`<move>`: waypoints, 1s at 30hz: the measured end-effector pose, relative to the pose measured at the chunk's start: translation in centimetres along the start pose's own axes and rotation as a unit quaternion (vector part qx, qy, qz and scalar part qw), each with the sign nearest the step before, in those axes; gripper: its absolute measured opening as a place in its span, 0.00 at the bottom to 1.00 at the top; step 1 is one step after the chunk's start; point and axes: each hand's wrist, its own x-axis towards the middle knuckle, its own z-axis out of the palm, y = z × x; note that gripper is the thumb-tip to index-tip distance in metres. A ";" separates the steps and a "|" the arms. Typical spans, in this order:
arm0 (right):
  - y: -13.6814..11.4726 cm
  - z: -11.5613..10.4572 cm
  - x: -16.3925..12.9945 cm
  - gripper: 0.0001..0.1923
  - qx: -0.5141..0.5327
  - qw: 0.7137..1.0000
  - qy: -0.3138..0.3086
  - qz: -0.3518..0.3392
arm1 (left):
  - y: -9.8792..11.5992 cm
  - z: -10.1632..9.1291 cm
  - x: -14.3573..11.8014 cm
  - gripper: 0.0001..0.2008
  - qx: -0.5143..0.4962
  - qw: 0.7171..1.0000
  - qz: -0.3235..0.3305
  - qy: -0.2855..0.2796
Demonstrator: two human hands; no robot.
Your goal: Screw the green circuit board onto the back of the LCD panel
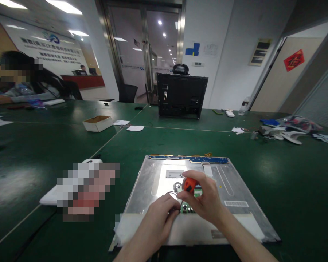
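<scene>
A flat metal-backed display panel point(221, 203) lies on the table before me, with a blue circuit strip point(210, 160) along its far edge. My right hand point(205, 196) is closed around the orange and black handle of a screwdriver point(189, 185), held over a small green circuit board point(184, 209) near the panel's middle. Much of that board is hidden by my hands. At the board's left side, my left hand point(162, 213) has its fingers pressed together; what they pinch is hidden. Thin dark wires point(171, 193) curve just above the left fingers.
Left of the panel lies a white object point(50, 196), partly blurred out. Farther back are an open cardboard box point(98, 123), paper slips point(135, 128) and a black monitor casing point(182, 95). Bags and parts point(289, 127) clutter the far right, near a bottle point(243, 105). Another person point(49, 87) sits far left.
</scene>
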 end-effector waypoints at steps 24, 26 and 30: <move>-0.4 -0.2 0.0 0.22 0.000 1.000 -0.026 -0.005 | -0.4 0.2 0.2 0.09 -0.002 1.000 0.016 0.013; -0.3 -0.1 0.0 0.21 -0.011 1.000 -0.021 -0.004 | -0.4 0.2 0.2 0.10 -0.003 1.000 0.016 0.011; -0.1 0.1 -0.1 0.19 -0.018 1.000 -0.001 0.006 | -0.5 0.2 0.2 0.11 0.002 1.000 0.008 0.006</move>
